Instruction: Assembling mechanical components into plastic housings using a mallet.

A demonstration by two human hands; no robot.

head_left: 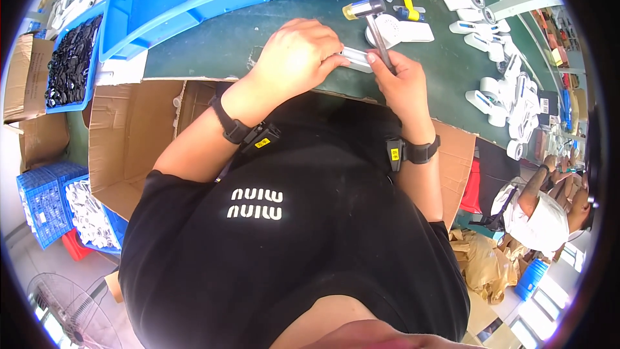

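A small white elongated part point(356, 58) lies between my hands above the green bench. My left hand point(298, 52) is closed on its left end, with fingers and thumb pinched together. My right hand point(403, 84) is wrapped round the handle of a mallet point(380, 35), whose head has a dark middle and a yellowish face and points up and left. The right thumb is at the right end of the white part; whether it presses on it I cannot tell. Just beyond the mallet lies a white piece with a round end point(413, 32).
A large blue tray point(213, 19) with pale strips stands at the far left of the green bench point(439, 71). Several white assembled parts point(516, 103) are piled on the right, and a yellow-handled tool point(408, 6) lies behind. A blue bin of black pieces point(74, 64) and an opened cardboard box point(129, 136) are at left.
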